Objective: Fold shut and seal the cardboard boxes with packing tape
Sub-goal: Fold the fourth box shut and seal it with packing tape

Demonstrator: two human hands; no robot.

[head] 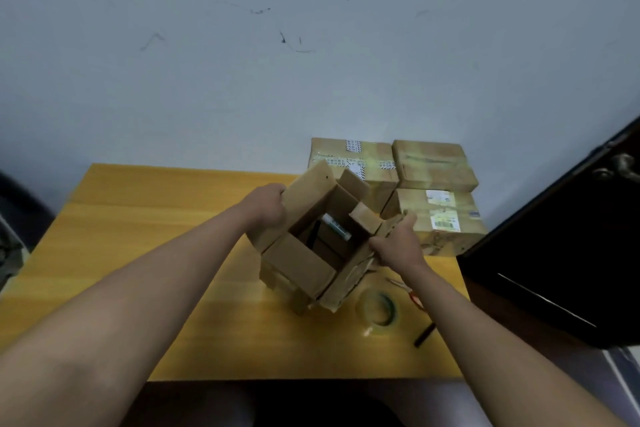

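Observation:
An open cardboard box (pixel 298 263) stands tilted on the yellow table (pixel 138 236), its top flaps standing up and some dark contents showing inside. My left hand (pixel 268 208) grips the box's far-left flap. My right hand (pixel 398 239) holds the right flap and side of the same box. A roll of clear packing tape (pixel 377 310) lies flat on the table just right of the box, below my right forearm.
Three taped cardboard boxes (pixel 433 163) with labels sit stacked at the table's far right against the grey wall. Scissors with red handles (pixel 414 298) and a dark pen-like stick (pixel 424 334) lie near the tape. A dark door (pixel 554 253) stands at the right.

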